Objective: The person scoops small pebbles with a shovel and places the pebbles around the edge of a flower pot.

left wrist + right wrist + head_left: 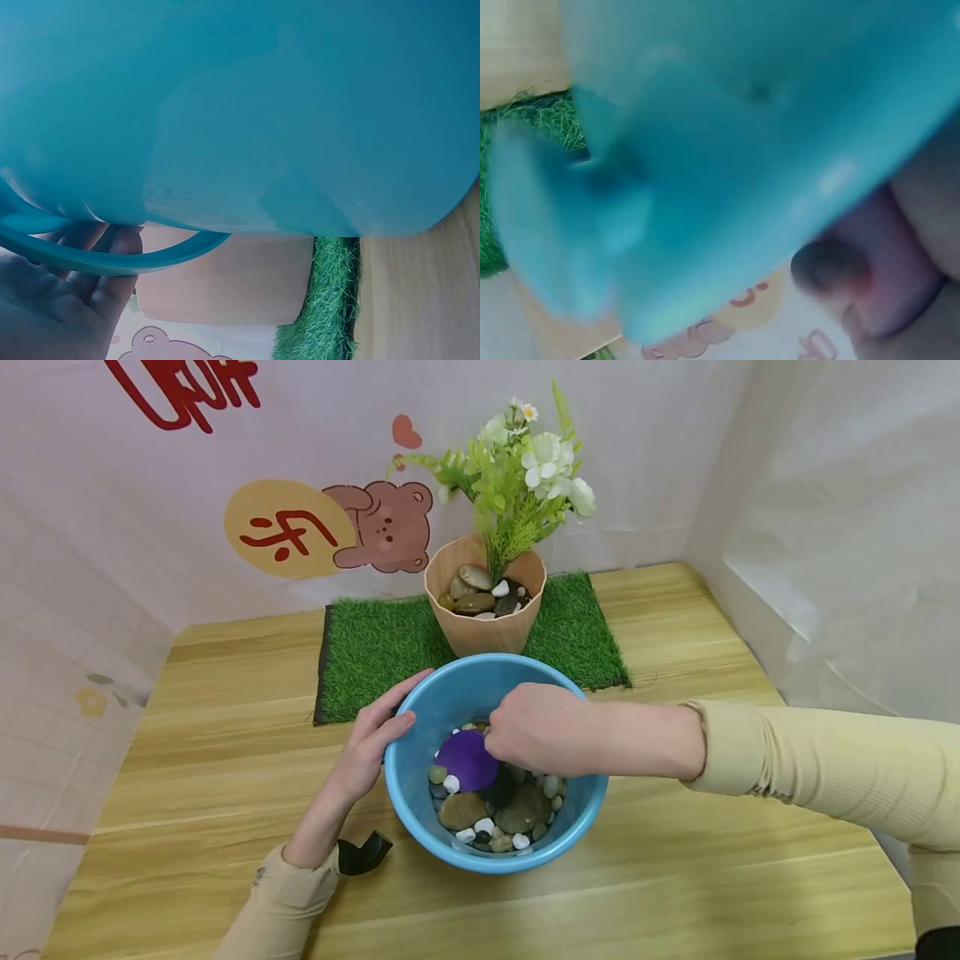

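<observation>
A round blue bucket (408,810) stands on the wooden table, with water and stones inside. My left hand (369,739) grips its left rim, thumb over the edge; in the left wrist view the fingers (120,292) pass behind a blue loop of the bucket. My right hand (536,727) reaches in over the right rim, fingers curled. A purple scoop (468,760) with a rounded blade lies over the stones, its blade meeting that hand. The hand hides the rest of the scoop. White pebbles (483,827) and brown stones (522,810) cover the bottom.
Behind the bucket, a peach flowerpot (483,635) with stones and white flowers (543,460) stands on a green turf mat (375,635). White sheeting (637,443) with a printed bear (390,527) closes off the back. A black wrist mount (363,853) hangs by the left cuff.
</observation>
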The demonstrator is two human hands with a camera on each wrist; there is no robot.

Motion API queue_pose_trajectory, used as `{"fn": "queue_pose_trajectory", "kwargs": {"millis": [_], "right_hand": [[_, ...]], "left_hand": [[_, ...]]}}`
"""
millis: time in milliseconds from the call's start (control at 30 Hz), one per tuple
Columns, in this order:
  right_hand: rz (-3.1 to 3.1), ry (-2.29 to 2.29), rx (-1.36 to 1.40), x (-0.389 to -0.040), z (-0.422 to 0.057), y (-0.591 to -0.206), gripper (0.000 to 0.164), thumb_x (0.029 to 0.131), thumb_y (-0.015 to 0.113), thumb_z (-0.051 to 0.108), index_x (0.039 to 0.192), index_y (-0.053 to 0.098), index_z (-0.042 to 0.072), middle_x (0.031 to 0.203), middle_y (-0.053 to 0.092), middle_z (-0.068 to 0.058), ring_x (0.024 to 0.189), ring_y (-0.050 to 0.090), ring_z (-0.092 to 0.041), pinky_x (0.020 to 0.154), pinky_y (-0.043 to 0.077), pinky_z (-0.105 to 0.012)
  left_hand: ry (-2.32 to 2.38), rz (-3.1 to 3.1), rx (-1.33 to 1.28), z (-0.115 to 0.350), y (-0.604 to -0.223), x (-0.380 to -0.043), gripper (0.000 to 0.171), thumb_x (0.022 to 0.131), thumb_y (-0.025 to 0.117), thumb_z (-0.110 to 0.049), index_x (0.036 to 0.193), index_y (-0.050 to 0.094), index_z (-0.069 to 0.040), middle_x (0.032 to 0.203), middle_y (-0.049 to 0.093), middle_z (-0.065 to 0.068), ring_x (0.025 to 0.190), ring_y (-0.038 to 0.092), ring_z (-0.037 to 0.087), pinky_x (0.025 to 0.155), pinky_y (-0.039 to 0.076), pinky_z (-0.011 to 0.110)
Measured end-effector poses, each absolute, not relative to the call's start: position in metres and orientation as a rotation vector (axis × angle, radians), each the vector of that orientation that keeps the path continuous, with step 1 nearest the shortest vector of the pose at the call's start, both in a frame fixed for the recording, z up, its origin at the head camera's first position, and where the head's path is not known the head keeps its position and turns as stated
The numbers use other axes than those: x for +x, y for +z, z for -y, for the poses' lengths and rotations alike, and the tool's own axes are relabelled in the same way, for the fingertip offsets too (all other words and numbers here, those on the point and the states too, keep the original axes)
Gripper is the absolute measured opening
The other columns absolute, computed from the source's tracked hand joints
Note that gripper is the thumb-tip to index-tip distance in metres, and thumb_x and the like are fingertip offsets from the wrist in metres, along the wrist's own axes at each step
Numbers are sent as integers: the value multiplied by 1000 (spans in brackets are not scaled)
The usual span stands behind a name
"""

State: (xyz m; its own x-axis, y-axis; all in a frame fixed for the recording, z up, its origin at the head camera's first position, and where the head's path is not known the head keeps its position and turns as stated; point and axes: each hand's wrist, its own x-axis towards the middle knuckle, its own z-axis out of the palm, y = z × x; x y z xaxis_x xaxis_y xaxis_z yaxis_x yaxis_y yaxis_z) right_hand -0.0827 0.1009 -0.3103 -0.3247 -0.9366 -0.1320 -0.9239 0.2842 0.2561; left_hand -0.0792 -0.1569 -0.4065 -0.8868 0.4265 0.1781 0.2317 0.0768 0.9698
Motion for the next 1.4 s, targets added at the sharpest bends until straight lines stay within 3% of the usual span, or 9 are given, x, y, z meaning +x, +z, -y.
{"fn": "queue_pose_trajectory", "kwargs": {"millis": [167, 400, 600, 833, 967, 1167, 1300, 1400], "right_hand": [[2704, -228, 1802, -95, -101, -313, 27, 95, 73, 16, 68, 67, 18, 60, 60, 5, 55, 41, -11, 55, 36, -23], [2935, 190, 1790, -106, -115, -318, 41, 98, 72, 16, 62, 52, 20, 58, 38, 12, 55, 34, -5, 56, 28, -17], [2991, 382, 1733, -104, -126, -320, 21, 98, 75, 20, 77, 75, 18, 62, 60, 12, 59, 46, 0, 60, 43, -18], [2938, 399, 1722, -102, -134, -313, 8, 97, 76, 23, 93, 83, 21, 80, 79, 12, 68, 62, 4, 66, 54, -19], [2962, 438, 1698, -101, -138, -307, 13, 98, 75, 24, 106, 85, 21, 88, 82, 12, 73, 65, 5, 68, 54, -19], [3026, 536, 1646, -99, -144, -304, 24, 100, 73, 29, 119, 82, 20, 93, 83, 12, 67, 57, 8, 63, 48, -17], [3011, 578, 1623, -97, -147, -303, 25, 98, 74, 30, 120, 82, 20, 80, 79, 13, 56, 43, 7, 55, 37, -17], [2955, 608, 1632, -96, -152, -301, 25, 99, 73, 31, 120, 82, 21, 79, 78, 15, 57, 46, 10, 55, 40, -16]], "left_hand": [[1920, -2205, 668, 158, -407, -78, 55, 106, 40, -12, 160, 40, 2, 153, 51, 35, 118, 69, -1, 90, 65, 28], [1907, -2210, 684, 158, -407, -78, 55, 107, 41, -13, 160, 39, 1, 153, 52, 34, 123, 69, 10, 92, 65, 31], [1899, -2216, 688, 157, -407, -79, 55, 106, 41, -13, 160, 40, 1, 155, 52, 32, 130, 66, 25, 96, 64, 39], [1905, -2218, 690, 157, -409, -80, 56, 106, 41, -12, 160, 40, 1, 155, 51, 32, 127, 66, 8, 97, 63, 33], [1928, -2208, 697, 157, -409, -80, 56, 105, 41, -12, 160, 40, 2, 154, 50, 34, 124, 65, -1, 97, 62, 26], [1934, -2188, 706, 157, -408, -80, 56, 106, 40, -11, 160, 38, 4, 155, 48, 36, 125, 64, -5, 99, 60, 22], [1923, -2196, 702, 157, -408, -80, 56, 106, 40, -12, 160, 39, 3, 155, 49, 35, 125, 64, -4, 99, 60, 23], [1914, -2211, 702, 157, -408, -80, 56, 106, 40, -12, 160, 40, 2, 154, 50, 34, 126, 64, -4, 101, 59, 22]]}}
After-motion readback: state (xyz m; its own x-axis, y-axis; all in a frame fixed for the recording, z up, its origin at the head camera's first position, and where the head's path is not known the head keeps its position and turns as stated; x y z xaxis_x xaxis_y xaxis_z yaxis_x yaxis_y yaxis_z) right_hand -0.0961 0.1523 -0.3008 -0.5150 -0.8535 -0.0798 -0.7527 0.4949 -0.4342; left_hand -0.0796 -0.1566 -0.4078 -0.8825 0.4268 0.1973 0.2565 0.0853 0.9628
